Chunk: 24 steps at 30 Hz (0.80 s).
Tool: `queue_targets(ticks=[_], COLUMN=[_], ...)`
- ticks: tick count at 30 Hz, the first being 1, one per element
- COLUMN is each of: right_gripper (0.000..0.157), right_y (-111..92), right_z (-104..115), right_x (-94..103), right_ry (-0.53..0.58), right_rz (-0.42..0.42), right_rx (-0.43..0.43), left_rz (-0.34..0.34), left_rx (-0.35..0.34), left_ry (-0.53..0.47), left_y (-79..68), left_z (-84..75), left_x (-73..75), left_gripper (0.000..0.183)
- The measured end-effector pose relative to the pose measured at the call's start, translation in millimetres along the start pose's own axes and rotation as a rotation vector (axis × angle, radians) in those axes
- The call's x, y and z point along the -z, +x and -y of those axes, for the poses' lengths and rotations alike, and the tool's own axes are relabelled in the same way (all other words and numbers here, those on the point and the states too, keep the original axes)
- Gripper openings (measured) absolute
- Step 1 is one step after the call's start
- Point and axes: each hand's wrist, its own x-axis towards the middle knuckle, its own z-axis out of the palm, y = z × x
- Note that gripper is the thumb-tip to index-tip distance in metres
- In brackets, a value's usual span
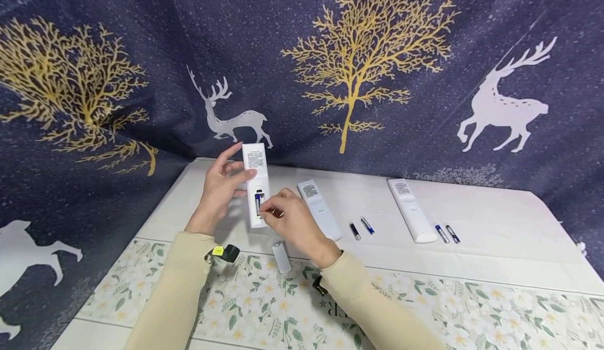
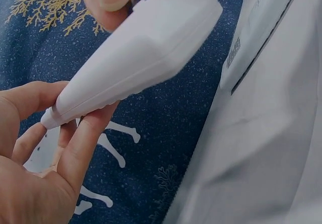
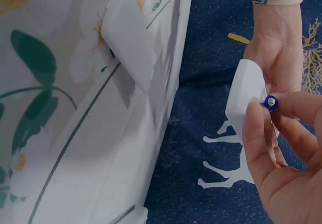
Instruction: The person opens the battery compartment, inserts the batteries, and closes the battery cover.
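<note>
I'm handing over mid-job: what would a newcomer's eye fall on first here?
The white remote first, held in the left hand while the right hand pinches a battery at its open slot. Behind, gold trees and white deer on dark blue cloth. To the right on the table, two more remotes, each with two batteries beside it.

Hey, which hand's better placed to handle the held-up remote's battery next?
Probably the right hand: it pinches the blue battery, while the left hand is busy holding the remote.

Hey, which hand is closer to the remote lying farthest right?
Right. The right hand is left of that remote; the left hand, holding another remote, is farther left.
</note>
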Motion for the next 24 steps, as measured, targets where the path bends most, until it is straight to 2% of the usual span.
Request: queue_targets(ticks=[4, 11, 16, 20, 24], right_gripper=[0.011, 0.029, 0.033, 0.055, 0.078], right_y=[0.4, 1.7, 4.0, 5.3, 6.1], right_z=[-2.4, -6.0, -9.0, -12.1, -15.5], right_x=[2.0, 10.5, 12.3, 10.8, 8.1], right_ry=[0.017, 0.012, -0.010, 0.064, 0.187], right_rz=[0.053, 0.159, 0.087, 0.022, 0.025], right_rx=[0.005, 0.045, 0.052, 0.035, -0.012], left_rz=[0.008, -0.016, -0.009, -0.010, -0.009], left_rx=[0.006, 0.005, 0.003, 0.007, 0.007], left_ry=[0.004, -0.007, -0.016, -0.031, -0.040], left_y=[0.1, 0.6, 1.1, 1.2, 1.4], left_z=[0.7, 1.5, 1.3, 0.6, 0.2], left_x=[0.4, 2.3, 2.1, 1.4, 1.0], left_gripper=[0.077, 0.077, 0.076, 0.075, 0.075])
